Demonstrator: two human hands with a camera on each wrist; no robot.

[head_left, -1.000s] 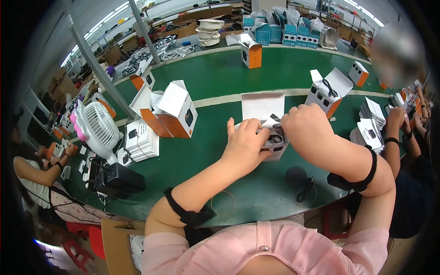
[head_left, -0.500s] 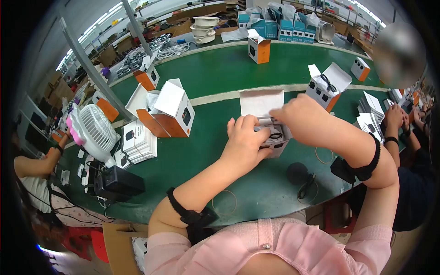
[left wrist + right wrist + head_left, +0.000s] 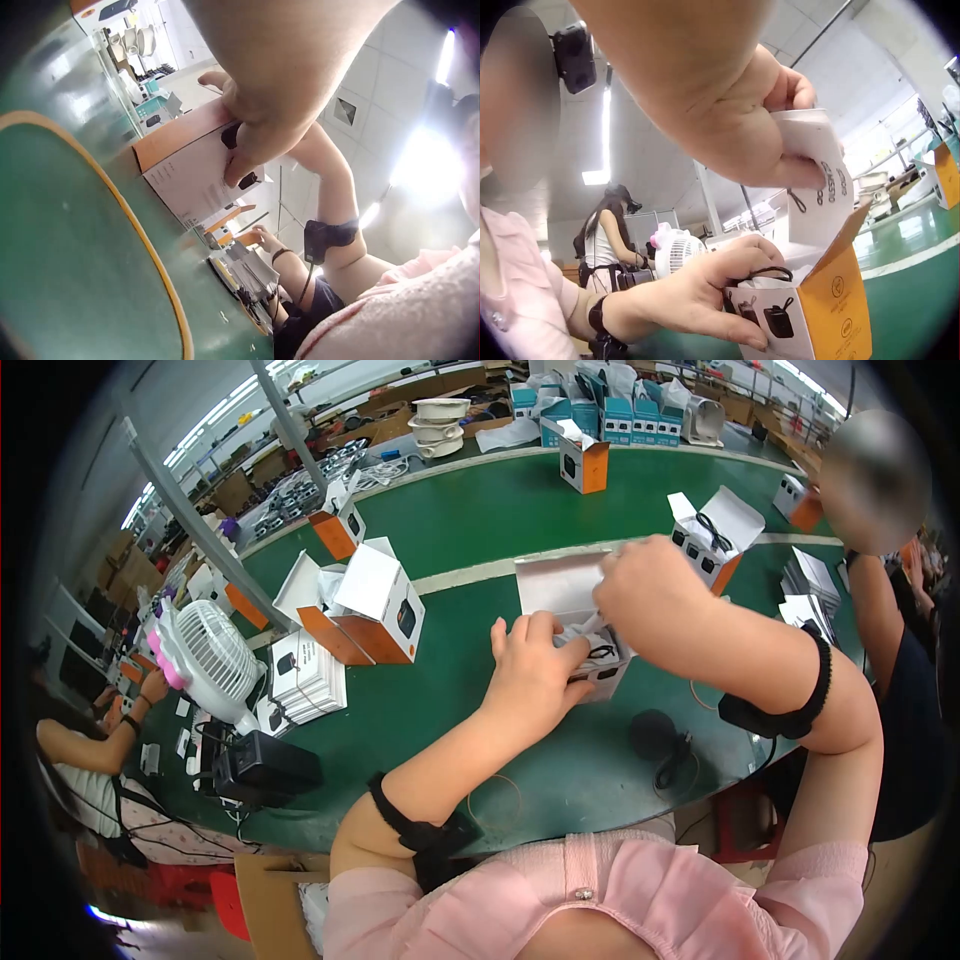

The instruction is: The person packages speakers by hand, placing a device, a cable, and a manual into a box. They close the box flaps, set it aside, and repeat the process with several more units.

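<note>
A small white box (image 3: 603, 682) stands open on the green table, with a coiled black cable (image 3: 602, 652) in its mouth. My left hand (image 3: 535, 660) grips its near left top corner, thumb on the printed front, fingers over the rim. Above the opening, my right hand (image 3: 650, 585) pinches a white printed booklet (image 3: 829, 180) between thumb and fingers. The head view hides most of this booklet behind the right hand. At the back, the box's lid (image 3: 555, 585) stands raised. One orange side panel (image 3: 836, 307) shows in the right wrist view.
Left lies a banded stack of booklets (image 3: 305, 675), near a bigger open box (image 3: 375, 605) and a white fan (image 3: 210, 650). A dark round speaker-like object (image 3: 652, 733) lies near the table's front edge. Another open box (image 3: 715, 545) stands right. A person (image 3: 880, 590) is at the far right.
My right hand has moved up and slightly left over the box; my left hand keeps its grip. Boxes on the far green strip have shifted right. The person at the right has moved closer.
</note>
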